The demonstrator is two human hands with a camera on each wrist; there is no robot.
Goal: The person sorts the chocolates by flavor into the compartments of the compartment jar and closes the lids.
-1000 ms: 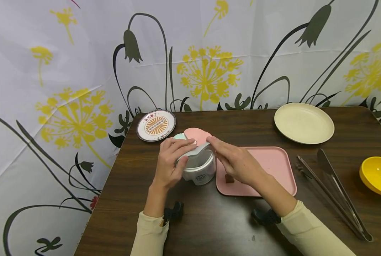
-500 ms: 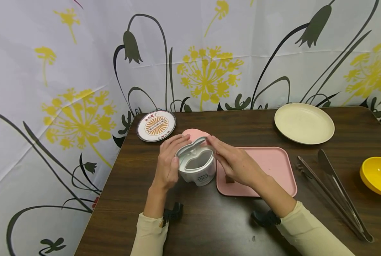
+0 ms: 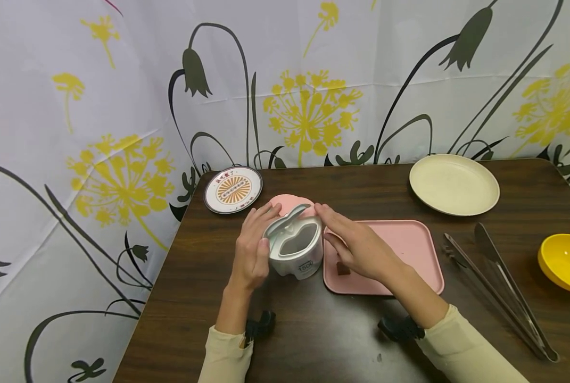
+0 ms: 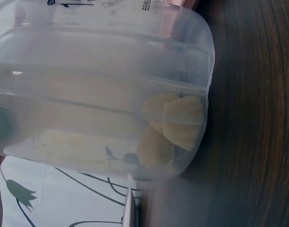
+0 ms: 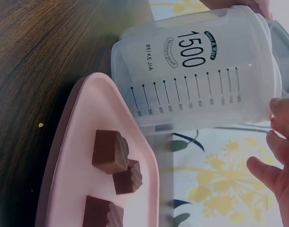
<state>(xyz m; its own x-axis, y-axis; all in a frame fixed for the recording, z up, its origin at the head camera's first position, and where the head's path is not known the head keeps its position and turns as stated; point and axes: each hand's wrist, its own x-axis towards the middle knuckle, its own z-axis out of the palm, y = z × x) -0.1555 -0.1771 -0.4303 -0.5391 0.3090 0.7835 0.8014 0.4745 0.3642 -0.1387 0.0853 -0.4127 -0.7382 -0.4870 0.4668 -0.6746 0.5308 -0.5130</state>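
Observation:
A clear plastic storage jar [image 3: 301,266] marked 1500 stands left of the pink tray. Its figure-eight mouth is uncovered. Above the rim a clear-grey lid [image 3: 285,223] leans, its far side raised. My left hand [image 3: 250,247] holds the lid's left end, fingers behind it and thumb in front by the rim. My right hand [image 3: 354,244] has fairly straight fingers, fingertips touching the lid's right end. Through the jar wall in the left wrist view, several pale yellow scalloped pieces [image 4: 170,125] lie at the bottom. Brown chocolates [image 5: 109,152] sit on the tray beside the jar.
The pink tray [image 3: 404,255] lies under my right hand. Behind the jar is a pink lobed piece [image 3: 287,201]. A patterned plate [image 3: 233,190], a cream plate [image 3: 454,184], a yellow bowl [image 3: 564,263] and metal tongs [image 3: 505,290] stand around.
The lid has turned from lying over the mouth to leaning with its far side up, uncovering the mouth. My left fingers slid back; a mint-green piece behind is now hidden in the head view.

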